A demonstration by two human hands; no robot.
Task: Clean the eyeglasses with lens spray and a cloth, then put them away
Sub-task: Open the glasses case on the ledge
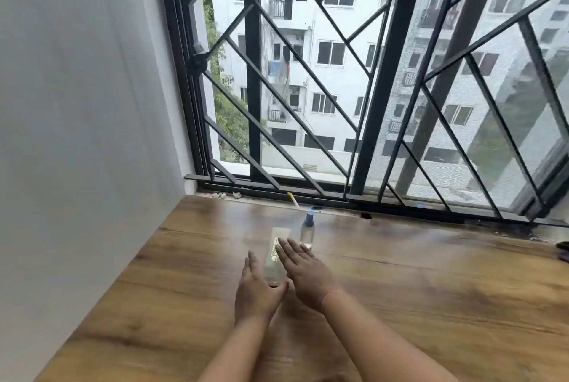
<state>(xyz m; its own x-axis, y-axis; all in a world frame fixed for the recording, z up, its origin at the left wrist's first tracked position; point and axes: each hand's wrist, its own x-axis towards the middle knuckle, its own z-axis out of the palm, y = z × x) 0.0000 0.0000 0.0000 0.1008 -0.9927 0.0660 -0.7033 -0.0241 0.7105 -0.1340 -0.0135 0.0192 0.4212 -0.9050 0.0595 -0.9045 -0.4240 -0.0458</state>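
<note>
A long pale eyeglass case [275,251] with gold print lies on the wooden table [400,289], its length pointing away from me. The case is closed and no eyeglasses or cloth show. My left hand [255,287] rests flat along the case's left side, thumb at its near end. My right hand [303,267] lies flat on the case's right side, fingers spread over its top. A small clear spray bottle [307,232] with a blue pump top stands upright just beyond my right fingertips.
A window with a black metal grille [308,89] rises behind the table. A yellow-tipped pen [293,199] and small debris lie on the sill track. A white wall [77,104] borders the left. A dark object [564,250] sits at the right edge.
</note>
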